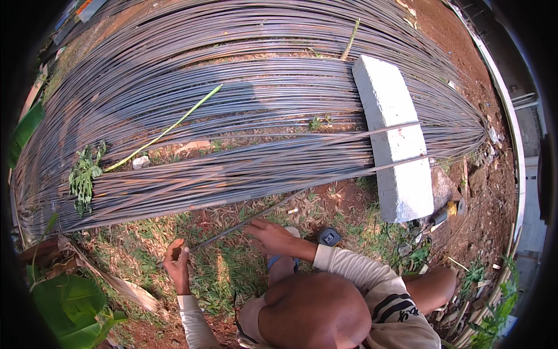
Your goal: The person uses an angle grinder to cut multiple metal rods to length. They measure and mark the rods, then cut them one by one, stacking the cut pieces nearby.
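My left hand (pixel 177 262) holds a thin dark steel bar (pixel 215 237) near its lower left end, thumb and fingers curled on it. My right hand (pixel 270 237) lies further along the same bar, its fingers bent round it. The bar slants up toward a long bundle of rusty steel bars (pixel 244 163) lying across the grass. A dark tape measure (pixel 329 237) sits on the ground just right of my right hand.
A white block (pixel 395 186) lies at the right, with two bars crossing it. A yellow power tool (pixel 444 214) is beside it. A leafy sprig (pixel 86 180) and a long green stalk (pixel 174 122) rest on the bundles. Big green leaves (pixel 72 308) are at lower left.
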### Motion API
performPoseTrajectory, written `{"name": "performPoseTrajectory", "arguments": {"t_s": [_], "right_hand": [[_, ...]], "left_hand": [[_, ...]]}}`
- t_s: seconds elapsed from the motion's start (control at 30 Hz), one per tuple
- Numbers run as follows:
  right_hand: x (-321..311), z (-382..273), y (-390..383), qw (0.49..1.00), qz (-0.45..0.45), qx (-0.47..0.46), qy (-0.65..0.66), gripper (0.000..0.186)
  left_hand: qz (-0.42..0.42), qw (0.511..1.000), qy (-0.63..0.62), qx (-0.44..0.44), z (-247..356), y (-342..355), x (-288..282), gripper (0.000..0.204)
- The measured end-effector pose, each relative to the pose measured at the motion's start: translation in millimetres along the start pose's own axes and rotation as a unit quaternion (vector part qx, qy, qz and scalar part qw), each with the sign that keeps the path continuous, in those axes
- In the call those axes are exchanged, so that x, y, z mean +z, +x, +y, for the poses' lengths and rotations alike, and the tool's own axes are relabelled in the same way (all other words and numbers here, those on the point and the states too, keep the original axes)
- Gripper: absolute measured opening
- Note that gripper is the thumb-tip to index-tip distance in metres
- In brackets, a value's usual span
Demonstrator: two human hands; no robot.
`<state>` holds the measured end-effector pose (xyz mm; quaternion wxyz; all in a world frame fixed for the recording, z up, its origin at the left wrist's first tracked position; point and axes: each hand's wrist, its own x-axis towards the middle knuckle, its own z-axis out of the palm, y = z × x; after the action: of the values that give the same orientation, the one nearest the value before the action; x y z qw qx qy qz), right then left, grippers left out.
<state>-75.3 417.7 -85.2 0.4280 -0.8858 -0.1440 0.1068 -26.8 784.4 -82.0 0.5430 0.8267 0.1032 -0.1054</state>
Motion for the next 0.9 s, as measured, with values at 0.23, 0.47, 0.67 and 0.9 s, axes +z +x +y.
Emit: {"name": "performPoseTrajectory", "arguments": {"t_s": [0.23, 0.47, 0.67, 0.9], "right_hand": [[-84, 43, -115, 0.961, -0.168, 0.209, 0.074, 0.029], [-125, 98, -214, 0.839, -0.047, 0.388, 0.378, 0.036], [-170, 117, -302, 0.776, 0.096, 0.399, 0.479, 0.050], [-148, 92, -298, 0.494, 0.583, 0.222, 0.606, 0.105]], "left_hand": [[-0.191, 0.930, -0.313, -0.030, 99, 1, 70, 0.078], [-0.323, 0.848, 0.156, 0.389, 295, 14, 199, 0.063], [-0.382, 0.717, 0.339, 0.474, 334, 51, 321, 0.072], [-0.414, 0.677, 0.350, 0.497, 305, 49, 365, 0.043]]}}
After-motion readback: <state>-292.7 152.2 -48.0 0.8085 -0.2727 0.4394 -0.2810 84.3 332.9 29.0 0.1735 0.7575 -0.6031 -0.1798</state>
